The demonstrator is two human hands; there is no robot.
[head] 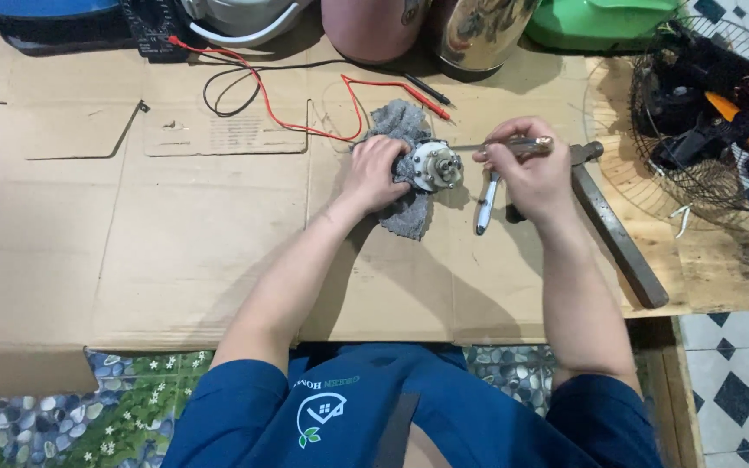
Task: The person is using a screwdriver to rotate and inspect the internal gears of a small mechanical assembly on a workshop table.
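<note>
Cardboard sheets [175, 251] cover a low work surface, seen from above by a person in dark blue clothing. At the centre lies a small round electric motor [437, 166], silvery with a copper-coloured middle, resting on a crumpled grey rag [400, 130]. The left hand [374, 173] curls its fingers around the motor and rag from the left side, gripping both to keep the motor steady. The right hand [526, 165] pinches the handle of a thin screwdriver [500, 146], held level, with its tip pointing left at the motor's face; whether the tip touches cannot be told. Just below that hand lie pliers with pale handles [484, 204], and to the right a hammer [617, 230] lies slantwise. Red and black meter probe leads [305, 104] trail across the cardboard behind the motor. A wire fan guard [704, 104] holding parts sits at far right. The work appears to be at the stage of loosening or probing something on the motor's face; the next move likely calls for seating the tip squarely while the left hand keeps its firm hold.
</note>
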